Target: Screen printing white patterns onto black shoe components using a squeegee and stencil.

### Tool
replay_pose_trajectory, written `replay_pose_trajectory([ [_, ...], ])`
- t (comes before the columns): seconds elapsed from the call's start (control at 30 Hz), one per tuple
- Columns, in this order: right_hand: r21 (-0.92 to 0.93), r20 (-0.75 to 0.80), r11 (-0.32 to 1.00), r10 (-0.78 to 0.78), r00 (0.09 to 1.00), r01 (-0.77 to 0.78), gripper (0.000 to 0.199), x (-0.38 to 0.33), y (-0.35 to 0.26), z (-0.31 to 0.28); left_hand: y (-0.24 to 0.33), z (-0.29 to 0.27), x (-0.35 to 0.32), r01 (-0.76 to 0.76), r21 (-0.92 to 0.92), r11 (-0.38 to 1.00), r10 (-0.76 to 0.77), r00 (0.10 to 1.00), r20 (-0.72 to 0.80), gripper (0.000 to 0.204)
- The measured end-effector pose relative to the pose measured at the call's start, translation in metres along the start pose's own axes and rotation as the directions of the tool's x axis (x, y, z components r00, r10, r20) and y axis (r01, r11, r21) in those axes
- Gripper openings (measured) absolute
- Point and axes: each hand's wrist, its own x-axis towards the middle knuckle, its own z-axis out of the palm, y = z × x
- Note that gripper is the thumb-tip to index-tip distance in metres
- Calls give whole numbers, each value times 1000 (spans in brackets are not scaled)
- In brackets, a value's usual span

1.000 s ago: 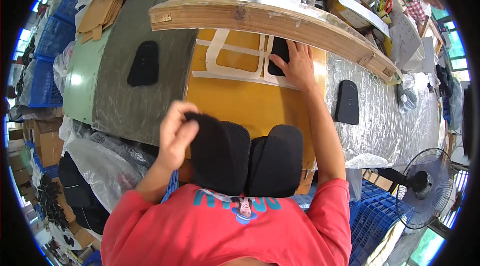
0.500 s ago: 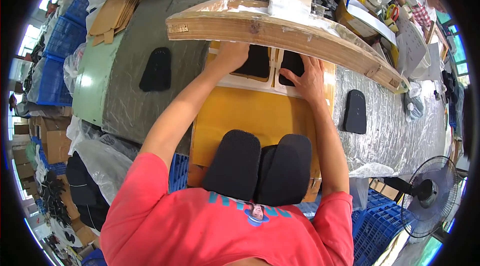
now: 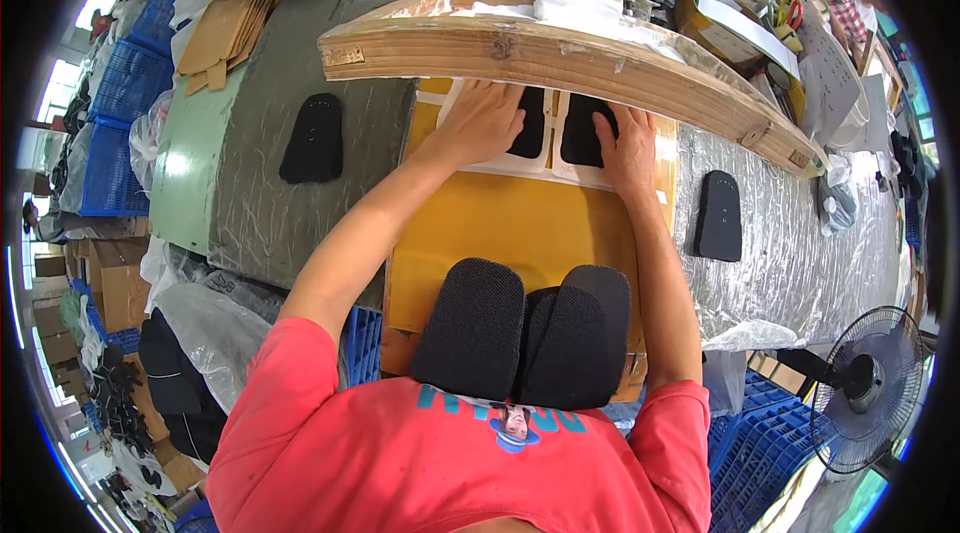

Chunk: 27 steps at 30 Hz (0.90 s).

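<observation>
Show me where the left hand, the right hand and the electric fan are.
left hand (image 3: 487, 120), head view, back of the hand
right hand (image 3: 627, 148), head view, back of the hand
electric fan (image 3: 868, 391), head view, centre of its round guard

Red short-sleeved T-shirt with teal lettering and a small printed figure, 2 bare forearms

head view, looking down, close overhead

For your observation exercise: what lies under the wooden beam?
Under the wooden beam, both hands press two black pads into a white template. The beam hides their far ends.
</observation>
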Motion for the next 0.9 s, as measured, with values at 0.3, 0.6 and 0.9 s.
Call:
replay_pose_trajectory([
  [0.3, -37, 137, 999, -9, 990, 15, 40, -4, 12, -10, 17, 15, -1, -153, 54, 987, 160, 972, -172, 56],
  [0.6, -56, 251, 997, -30, 968, 45, 51, -3, 8, -22, 6, 9, -4, 8, -76, 997, -20, 987, -158, 43],
  [0.9, -84, 279, 995, -29, 960, 55, 54, -5, 7, -24, 10, 12, -4, 31, 100, 994, -1, 957, -290, 37],
])
